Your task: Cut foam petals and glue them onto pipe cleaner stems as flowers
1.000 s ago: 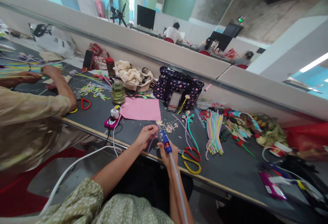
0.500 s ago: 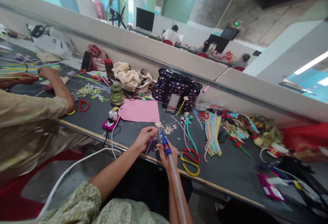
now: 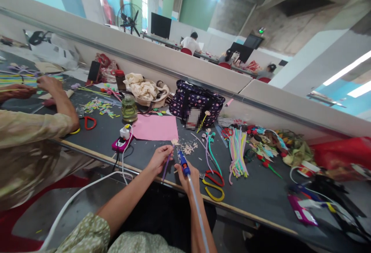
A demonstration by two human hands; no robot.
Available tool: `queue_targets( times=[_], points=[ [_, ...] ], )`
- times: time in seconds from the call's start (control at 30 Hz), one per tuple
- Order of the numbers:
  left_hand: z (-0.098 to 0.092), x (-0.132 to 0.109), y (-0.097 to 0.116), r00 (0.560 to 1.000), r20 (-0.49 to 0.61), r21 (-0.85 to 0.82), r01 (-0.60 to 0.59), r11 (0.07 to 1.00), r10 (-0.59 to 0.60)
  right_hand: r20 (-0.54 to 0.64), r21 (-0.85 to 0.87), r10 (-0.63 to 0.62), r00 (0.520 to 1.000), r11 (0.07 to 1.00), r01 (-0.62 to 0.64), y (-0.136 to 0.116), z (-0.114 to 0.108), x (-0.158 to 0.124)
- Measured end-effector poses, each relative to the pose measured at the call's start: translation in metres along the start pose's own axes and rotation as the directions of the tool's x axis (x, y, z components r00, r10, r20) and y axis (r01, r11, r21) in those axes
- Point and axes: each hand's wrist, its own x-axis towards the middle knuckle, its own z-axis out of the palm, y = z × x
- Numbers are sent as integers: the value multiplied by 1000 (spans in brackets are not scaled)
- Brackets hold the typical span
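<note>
My left hand (image 3: 161,158) pinches a purple pipe-cleaner stem (image 3: 166,167) topped by a small cream flower (image 3: 174,142). Close by on the right, my right hand (image 3: 189,176) is closed round a blue hot glue gun (image 3: 183,162), its tip pointing up and away from me. A long clear glue stick (image 3: 198,207) runs out of the gun's back along my forearm. Small cream petal pieces (image 3: 189,147) lie scattered on the table beyond the gun. Scissors with red and yellow handles (image 3: 213,185) rest right of my right hand.
A pink sheet (image 3: 156,127) lies behind my left hand, with a magenta power strip (image 3: 121,143) to its left. Bundled pastel pipe cleaners (image 3: 237,152) lie to the right. A dark patterned bag (image 3: 197,102) stands at the back. A co-worker's arm (image 3: 62,102) reaches in from the left.
The glue gun's tip has come away from the flower, leaving a small gap. The flower and stem have shifted slightly left with my left hand. The whole view has shifted a little.
</note>
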Motion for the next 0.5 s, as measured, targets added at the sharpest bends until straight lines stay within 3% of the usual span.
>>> queue_targets(
  times=[0.13, 0.27, 0.37, 0.5],
  points=[
    [-7, 4, 0, 1000, -26, -82, -9, 997, 7, -99, 107, 124, 987, 988, -114, 25, -11, 11],
    [-12, 6, -1, 1000, -25, -123, -5, 992, 2, -101, 119, 232, 967, 968, -220, 68, -15, 35],
    [-13, 6, -2, 1000, -27, -112, 8, 994, -11, -102, 67, 276, 956, 961, -270, 94, -6, 52],
    [-15, 7, -2, 998, -51, -89, 37, 995, -42, -65, 7, 323, 944, 946, -323, 108, 12, 64]
  ],
)
